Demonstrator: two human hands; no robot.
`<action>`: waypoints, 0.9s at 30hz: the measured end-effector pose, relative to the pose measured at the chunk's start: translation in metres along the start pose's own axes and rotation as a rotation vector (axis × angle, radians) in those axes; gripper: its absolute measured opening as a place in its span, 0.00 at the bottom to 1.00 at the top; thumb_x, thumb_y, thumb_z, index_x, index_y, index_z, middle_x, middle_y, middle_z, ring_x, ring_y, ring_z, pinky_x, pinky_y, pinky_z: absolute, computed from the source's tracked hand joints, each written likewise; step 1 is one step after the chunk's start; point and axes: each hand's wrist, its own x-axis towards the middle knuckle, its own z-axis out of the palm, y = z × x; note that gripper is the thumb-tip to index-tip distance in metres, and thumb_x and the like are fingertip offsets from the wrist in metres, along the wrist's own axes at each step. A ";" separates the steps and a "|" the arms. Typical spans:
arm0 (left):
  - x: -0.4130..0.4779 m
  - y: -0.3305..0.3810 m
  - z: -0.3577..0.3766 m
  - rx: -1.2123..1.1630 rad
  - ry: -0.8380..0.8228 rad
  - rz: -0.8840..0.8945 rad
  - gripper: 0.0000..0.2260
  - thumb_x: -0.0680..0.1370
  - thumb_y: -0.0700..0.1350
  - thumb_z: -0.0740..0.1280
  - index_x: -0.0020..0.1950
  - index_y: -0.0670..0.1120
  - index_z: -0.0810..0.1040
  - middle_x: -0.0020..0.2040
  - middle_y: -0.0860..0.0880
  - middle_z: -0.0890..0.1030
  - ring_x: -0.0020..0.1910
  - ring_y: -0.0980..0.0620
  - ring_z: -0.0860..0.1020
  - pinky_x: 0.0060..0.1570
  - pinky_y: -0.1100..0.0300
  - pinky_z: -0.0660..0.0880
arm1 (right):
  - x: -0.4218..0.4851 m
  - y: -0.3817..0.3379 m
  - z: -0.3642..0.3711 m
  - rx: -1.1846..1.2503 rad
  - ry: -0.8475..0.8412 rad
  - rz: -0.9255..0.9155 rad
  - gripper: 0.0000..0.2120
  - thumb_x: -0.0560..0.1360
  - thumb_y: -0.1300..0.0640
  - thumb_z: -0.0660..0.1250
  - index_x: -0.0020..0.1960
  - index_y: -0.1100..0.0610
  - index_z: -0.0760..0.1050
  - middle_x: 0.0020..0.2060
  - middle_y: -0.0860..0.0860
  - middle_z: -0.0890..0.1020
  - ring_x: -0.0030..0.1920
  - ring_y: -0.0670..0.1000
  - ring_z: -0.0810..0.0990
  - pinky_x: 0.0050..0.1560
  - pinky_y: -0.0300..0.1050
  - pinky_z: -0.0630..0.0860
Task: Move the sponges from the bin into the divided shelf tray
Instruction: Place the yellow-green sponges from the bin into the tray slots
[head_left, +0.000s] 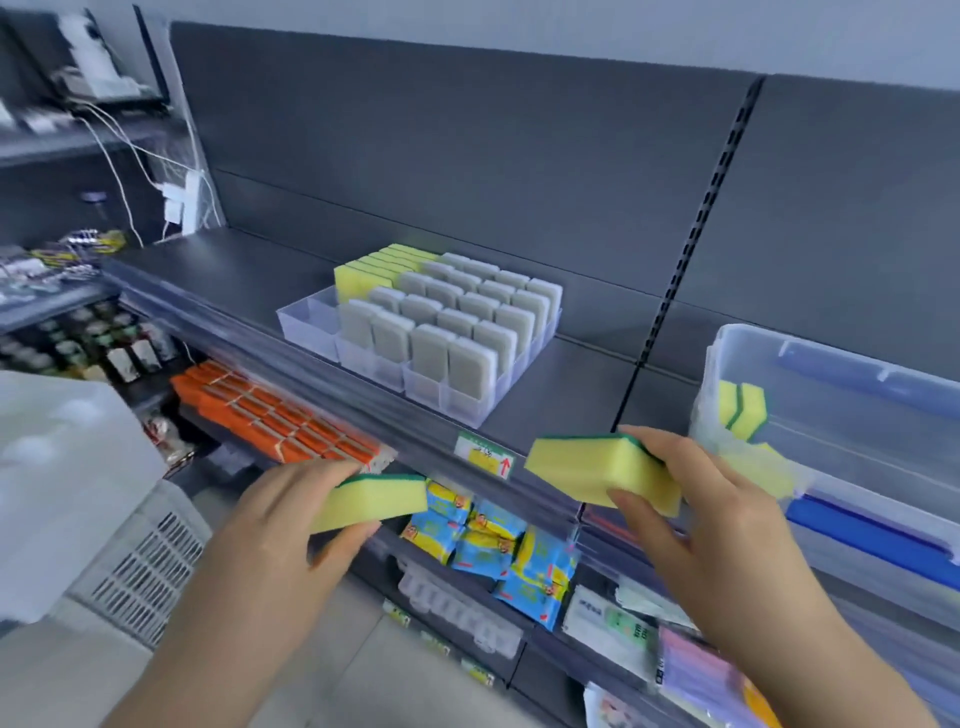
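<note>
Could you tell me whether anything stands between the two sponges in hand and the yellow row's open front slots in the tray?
Nothing visible does. The left hand's sponge and right hand's sponge sit below the shelf's front rail; the divided tray is open from above.

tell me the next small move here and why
Probably lift the left hand and its sponge up to the divided tray. The yellow row stops short of the tray's front, leaving clear empty compartments there, and both hands already hold sponges below the shelf edge.
</note>
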 end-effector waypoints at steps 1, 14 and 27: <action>0.002 -0.011 0.000 -0.004 0.003 -0.011 0.17 0.66 0.46 0.74 0.53 0.43 0.79 0.49 0.54 0.76 0.48 0.54 0.73 0.47 0.66 0.66 | 0.007 -0.003 0.005 -0.019 -0.010 0.000 0.20 0.68 0.59 0.72 0.59 0.50 0.72 0.41 0.43 0.74 0.36 0.41 0.67 0.41 0.16 0.61; 0.137 -0.139 0.022 0.044 -0.116 -0.038 0.20 0.63 0.42 0.78 0.54 0.44 0.80 0.47 0.49 0.79 0.48 0.54 0.72 0.45 0.66 0.65 | 0.160 -0.008 0.107 0.192 -0.001 0.196 0.16 0.69 0.54 0.71 0.52 0.41 0.70 0.44 0.36 0.79 0.44 0.42 0.79 0.44 0.25 0.69; 0.279 -0.275 0.055 -0.059 -0.122 -0.090 0.19 0.67 0.50 0.71 0.58 0.50 0.78 0.50 0.58 0.73 0.44 0.64 0.68 0.41 0.75 0.68 | 0.330 -0.044 0.215 0.146 -0.070 0.183 0.16 0.67 0.47 0.68 0.50 0.32 0.67 0.43 0.33 0.77 0.46 0.38 0.78 0.43 0.26 0.71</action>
